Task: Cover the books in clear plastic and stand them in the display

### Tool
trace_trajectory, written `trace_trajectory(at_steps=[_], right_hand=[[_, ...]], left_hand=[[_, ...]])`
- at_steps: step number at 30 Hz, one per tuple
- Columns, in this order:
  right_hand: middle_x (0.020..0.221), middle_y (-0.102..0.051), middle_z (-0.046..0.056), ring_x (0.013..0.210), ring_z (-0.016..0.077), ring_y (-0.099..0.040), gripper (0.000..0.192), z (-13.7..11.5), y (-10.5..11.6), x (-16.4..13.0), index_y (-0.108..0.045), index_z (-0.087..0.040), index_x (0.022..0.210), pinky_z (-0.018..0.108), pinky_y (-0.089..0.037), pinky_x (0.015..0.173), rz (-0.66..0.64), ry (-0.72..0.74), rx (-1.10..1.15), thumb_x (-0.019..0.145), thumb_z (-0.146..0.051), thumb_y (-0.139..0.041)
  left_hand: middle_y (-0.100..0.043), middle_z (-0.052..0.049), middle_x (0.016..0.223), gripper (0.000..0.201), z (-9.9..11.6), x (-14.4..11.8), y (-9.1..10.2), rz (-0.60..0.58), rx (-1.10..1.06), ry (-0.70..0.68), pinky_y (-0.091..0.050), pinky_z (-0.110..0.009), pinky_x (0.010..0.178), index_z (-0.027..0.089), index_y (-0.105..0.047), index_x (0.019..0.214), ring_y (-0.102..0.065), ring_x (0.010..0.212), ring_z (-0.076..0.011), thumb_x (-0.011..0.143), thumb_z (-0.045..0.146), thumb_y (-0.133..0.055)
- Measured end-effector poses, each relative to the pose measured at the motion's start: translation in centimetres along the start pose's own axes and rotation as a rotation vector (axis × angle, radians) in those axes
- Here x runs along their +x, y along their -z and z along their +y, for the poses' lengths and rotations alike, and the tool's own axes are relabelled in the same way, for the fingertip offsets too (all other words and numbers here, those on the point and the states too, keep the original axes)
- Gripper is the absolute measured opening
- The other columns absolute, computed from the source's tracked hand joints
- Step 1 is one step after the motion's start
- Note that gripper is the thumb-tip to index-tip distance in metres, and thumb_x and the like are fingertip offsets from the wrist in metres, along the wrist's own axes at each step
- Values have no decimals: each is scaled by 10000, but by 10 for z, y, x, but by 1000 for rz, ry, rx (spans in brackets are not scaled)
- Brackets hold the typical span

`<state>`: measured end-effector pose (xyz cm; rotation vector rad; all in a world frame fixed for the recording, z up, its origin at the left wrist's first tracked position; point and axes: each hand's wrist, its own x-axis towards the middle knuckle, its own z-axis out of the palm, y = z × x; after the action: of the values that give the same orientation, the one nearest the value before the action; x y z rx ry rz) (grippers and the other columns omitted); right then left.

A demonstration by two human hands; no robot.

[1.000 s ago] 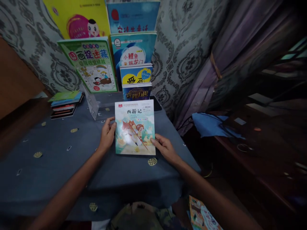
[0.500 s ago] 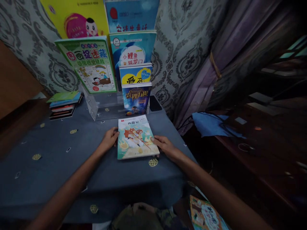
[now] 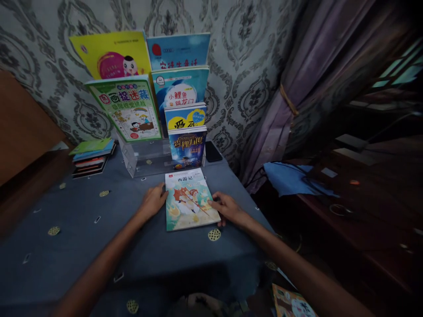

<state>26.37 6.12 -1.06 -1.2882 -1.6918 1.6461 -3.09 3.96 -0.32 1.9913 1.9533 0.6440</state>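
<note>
- Since the earlier frames, you lowered the picture book (image 3: 190,200) from its raised, upright tilt until it lay flat on the blue tablecloth (image 3: 76,229), and the view tipped up so more of the patterned wall showed.
- Your left hand (image 3: 153,203) sat at the book's left edge, centre of the frame, fingers loosely curled with the tips touching that edge.
- Your right hand (image 3: 226,208) rested on the book's right edge, fingers bent and lightly spread, the thumb on the cover; neither hand pinched the book.
- That book lay just below the clear display stand (image 3: 145,156), cover up, slightly skewed.
- On the stand, upper centre of the frame, stood tiered books: a dark blue one (image 3: 187,147) in front, a green one (image 3: 127,110) to its left, and yellow and blue covers behind.
- At left of the frame, a small stack of books (image 3: 92,152) lay on the cloth.
- At right hung a purple curtain (image 3: 297,83), with a blue cloth (image 3: 291,178) below it.
</note>
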Motion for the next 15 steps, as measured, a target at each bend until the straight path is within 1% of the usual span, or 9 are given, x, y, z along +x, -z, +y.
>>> trace_trajectory(at_steps=[2, 3, 5, 7, 9, 12, 14, 15], right_hand=[[439, -572, -97, 343, 156, -579, 475, 1, 2, 0, -413, -244, 920, 212, -414, 331, 12, 13, -49, 779, -620, -668], [446, -569, -100, 341, 154, -575, 474, 1, 3, 1, -409, -244, 926, 214, -412, 333, 19, 17, -60, 780, -619, -660], [480, -580, -99, 344, 148, -569, 470, 2, 4, 1, -409, -244, 944, 217, -400, 334, 37, 32, -70, 781, -614, -649], [514, -585, -98, 342, 140, -551, 475, 1, 5, 2, -409, -243, 964, 220, -376, 330, 60, 50, -82, 780, -615, -641], [540, -586, -97, 345, 133, -534, 476, 0, 5, 2, -405, -244, 972, 225, -366, 332, 65, 62, -101, 783, -619, -629], [570, -578, -92, 355, 133, -522, 429, -3, 9, -1, -413, -245, 972, 236, -366, 351, 40, 66, -169, 828, -611, -584], [596, -599, -63, 394, 145, -549, 333, -8, 12, -4, -461, -239, 955, 248, -377, 391, 30, 92, -305, 887, -554, -542], [619, -624, -34, 444, 162, -586, 281, -12, 14, -5, -500, -232, 931, 257, -390, 428, 51, 117, -421, 906, -509, -539]], left_hand=[[-733, -94, 927, 291, 1, 1, 0, 76, 138, -29, -525, -321, 760, 186, -640, 1174, -703, 882, -252, 913, 258, -531], [-725, -125, 1043, 291, 1, 2, -1, 103, 179, -55, -534, -353, 820, 183, -640, 1177, -691, 979, -273, 914, 248, -530], [-674, -160, 1226, 306, -1, 7, -3, 136, 207, -130, -522, -415, 950, 165, -633, 1197, -645, 1136, -296, 923, 233, -518], [-630, -170, 1328, 333, -5, 13, -5, 137, 194, -194, -477, -455, 1061, 144, -619, 1235, -595, 1246, -300, 936, 228, -498], [-608, -173, 1383, 357, -10, 20, -9, 124, 171, -215, -443, -468, 1117, 134, -605, 1271, -569, 1301, -292, 952, 228, -477], [-605, -183, 1405, 383, -18, 25, -15, 110, 142, -204, -450, -474, 1114, 131, -590, 1314, -586, 1300, -284, 974, 238, -451], [-599, -181, 1423, 394, -22, 25, -19, 118, 130, -198, -460, -477, 1103, 141, -584, 1334, -595, 1295, -282, 986, 250, -436], [-595, -178, 1432, 398, -24, 24, -21, 124, 127, -198, -463, -484, 1099, 145, -584, 1339, -593, 1300, -284, 991, 256, -425]])
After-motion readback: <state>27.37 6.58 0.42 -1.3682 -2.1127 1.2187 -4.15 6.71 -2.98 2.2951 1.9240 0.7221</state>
